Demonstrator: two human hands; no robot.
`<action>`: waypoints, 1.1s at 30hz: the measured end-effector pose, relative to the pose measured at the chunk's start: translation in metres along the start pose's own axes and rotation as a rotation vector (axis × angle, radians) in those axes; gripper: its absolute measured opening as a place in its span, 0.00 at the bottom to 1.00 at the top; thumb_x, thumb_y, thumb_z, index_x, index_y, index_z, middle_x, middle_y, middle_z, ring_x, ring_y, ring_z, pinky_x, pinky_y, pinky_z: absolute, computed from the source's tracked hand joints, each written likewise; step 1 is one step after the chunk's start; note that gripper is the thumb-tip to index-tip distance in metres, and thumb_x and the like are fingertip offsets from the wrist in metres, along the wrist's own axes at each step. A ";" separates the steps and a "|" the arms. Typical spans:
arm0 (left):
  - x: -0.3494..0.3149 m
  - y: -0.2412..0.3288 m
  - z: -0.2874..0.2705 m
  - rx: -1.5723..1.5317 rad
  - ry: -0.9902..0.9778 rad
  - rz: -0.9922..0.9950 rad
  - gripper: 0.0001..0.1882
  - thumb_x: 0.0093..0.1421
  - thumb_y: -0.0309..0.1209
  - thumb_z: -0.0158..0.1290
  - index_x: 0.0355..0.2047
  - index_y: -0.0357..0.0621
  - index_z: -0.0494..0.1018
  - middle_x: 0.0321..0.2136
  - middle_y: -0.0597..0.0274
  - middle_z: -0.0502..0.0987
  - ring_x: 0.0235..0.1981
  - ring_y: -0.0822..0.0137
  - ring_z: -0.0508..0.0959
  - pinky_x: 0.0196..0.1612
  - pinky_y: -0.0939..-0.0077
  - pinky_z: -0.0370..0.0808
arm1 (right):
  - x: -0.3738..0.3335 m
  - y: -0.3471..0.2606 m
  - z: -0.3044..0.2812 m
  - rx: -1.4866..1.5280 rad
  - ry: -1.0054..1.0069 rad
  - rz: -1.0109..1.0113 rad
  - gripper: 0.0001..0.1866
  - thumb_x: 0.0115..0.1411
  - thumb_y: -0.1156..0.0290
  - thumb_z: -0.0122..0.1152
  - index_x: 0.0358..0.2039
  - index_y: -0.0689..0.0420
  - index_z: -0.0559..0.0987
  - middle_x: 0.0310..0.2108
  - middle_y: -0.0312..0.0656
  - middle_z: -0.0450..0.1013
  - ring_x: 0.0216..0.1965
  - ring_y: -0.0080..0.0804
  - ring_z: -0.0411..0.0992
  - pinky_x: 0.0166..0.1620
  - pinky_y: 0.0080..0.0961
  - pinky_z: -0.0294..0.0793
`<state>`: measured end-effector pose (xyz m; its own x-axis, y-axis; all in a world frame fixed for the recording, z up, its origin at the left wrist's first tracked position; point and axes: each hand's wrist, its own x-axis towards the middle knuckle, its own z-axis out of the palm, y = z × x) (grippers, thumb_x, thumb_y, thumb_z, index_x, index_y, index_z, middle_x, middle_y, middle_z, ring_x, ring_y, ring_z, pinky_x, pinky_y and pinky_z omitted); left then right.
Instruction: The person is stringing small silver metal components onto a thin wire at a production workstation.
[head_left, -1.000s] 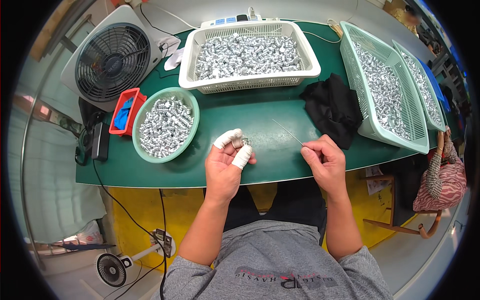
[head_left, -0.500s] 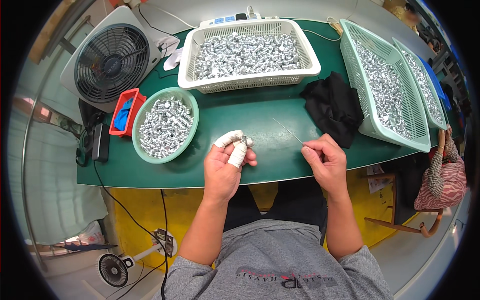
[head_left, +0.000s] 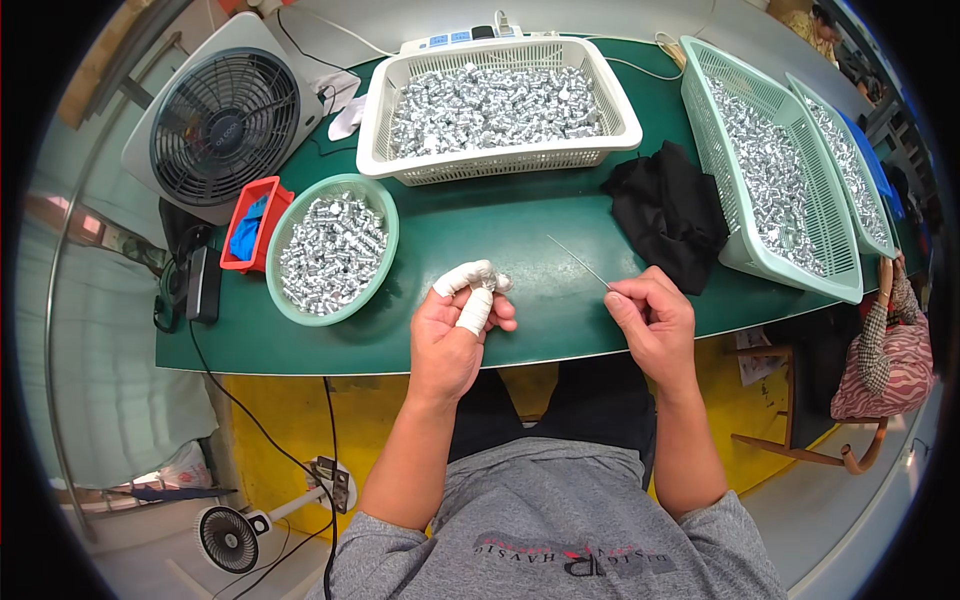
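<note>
My left hand is closed over the near part of the green table, its thumb and some fingertips wrapped in white tape. Between the taped tips it pinches a small silvery metal part, mostly covered by the fingers. To the right, my right hand grips a thin metal rod between thumb and forefinger. The rod points up and left, with its tip apart from the left hand. Left of my left hand stands a round pale green basket heaped with small silvery metal parts.
A white basket of similar parts stands at the back. Two long green baskets, the nearer one and a farther one, line the right. A black cloth, red bin and box fan surround the work area. Another person sits at right.
My left fingers have shifted slightly, and the small metal part between them shows less. My right hand and the rod stay almost where they were.
</note>
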<state>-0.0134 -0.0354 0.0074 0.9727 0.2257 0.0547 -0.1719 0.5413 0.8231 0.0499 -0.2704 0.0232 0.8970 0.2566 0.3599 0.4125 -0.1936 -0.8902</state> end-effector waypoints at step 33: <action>0.057 0.137 -0.071 0.872 0.431 0.470 0.16 0.62 0.20 0.57 0.51 0.33 0.74 0.41 0.57 0.80 0.34 0.72 0.79 0.37 0.78 0.77 | 0.001 -0.001 0.000 -0.052 -0.004 -0.065 0.03 0.60 0.82 0.64 0.36 0.64 0.81 0.27 0.32 0.65 0.25 0.16 0.59 0.29 0.16 0.57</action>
<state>0.0078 0.1093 0.0825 0.6723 0.6188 0.4063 -0.1770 -0.3986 0.8999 0.0507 -0.2701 0.0244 0.8675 0.2739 0.4152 0.4776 -0.2252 -0.8492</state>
